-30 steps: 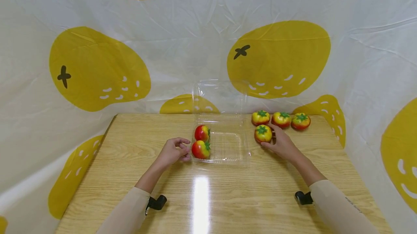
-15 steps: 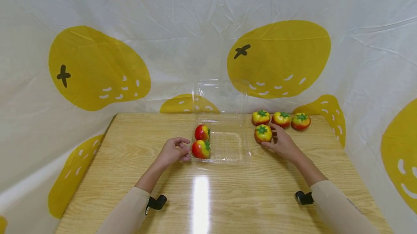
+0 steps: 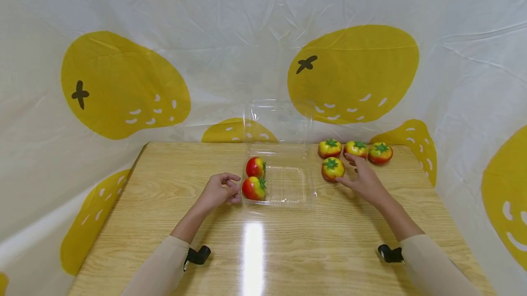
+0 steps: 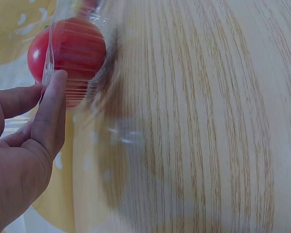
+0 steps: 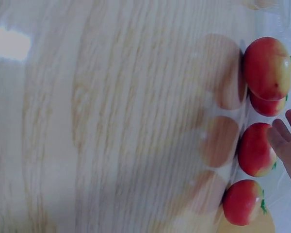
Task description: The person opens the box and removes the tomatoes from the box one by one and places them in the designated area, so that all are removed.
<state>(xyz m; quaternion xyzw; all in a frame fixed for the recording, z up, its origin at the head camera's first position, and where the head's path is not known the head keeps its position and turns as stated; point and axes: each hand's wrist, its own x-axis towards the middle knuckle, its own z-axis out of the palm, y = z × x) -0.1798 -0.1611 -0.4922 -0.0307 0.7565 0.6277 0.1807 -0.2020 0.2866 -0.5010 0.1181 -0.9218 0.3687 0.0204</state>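
Observation:
A clear plastic clamshell box stands in the middle of the table with its lid raised at the back. Along its left side lie two red-and-yellow tomatoes, one behind the other. My left hand pinches the box's left rim between thumb and fingers, as the left wrist view shows, a red tomato just behind the plastic. Right of the box sits a single tomato with a green leafy top. Beside it, my right hand has its fingers spread, the palm holding nothing.
Behind the single tomato, a row of three more tomatoes lines the table's back edge. The wooden table meets a white cloth with yellow fruit prints at the back and sides.
My right hand has drawn back to the right from the front tomato, its fingers opening wider. That tomato stays in place. My left hand keeps its pinch on the box.

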